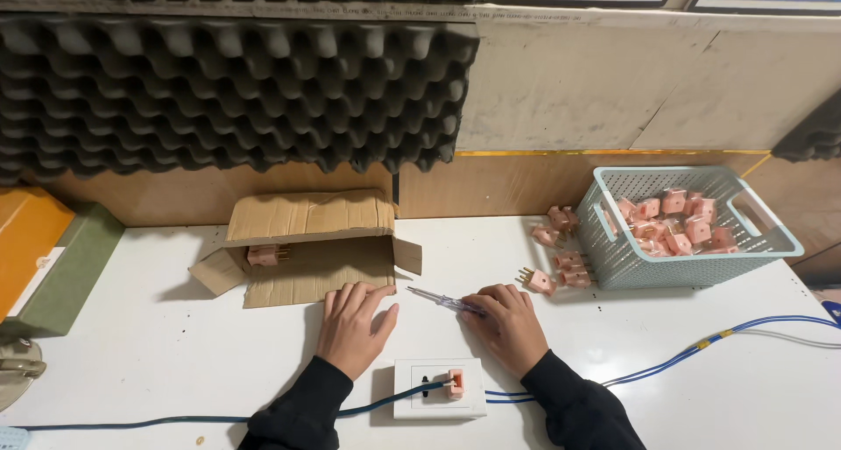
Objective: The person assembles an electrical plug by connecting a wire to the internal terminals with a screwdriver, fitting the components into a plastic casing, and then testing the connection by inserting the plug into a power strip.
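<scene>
Right grip [504, 323] on tester screwdriver [442, 301] | handle hidden | left hand [355, 323] flat

Desk [158, 345] showing plain white, pink plugs [674, 222] filling a pale blue perforated basket [666, 270], brown cardboard box [307, 240] lying open, dark grey foam [228, 82] showing an egg-crate pattern, blue cable [701, 345] running past a white socket plate [416, 402], black sleeves [307, 406] covering the arms
</scene>
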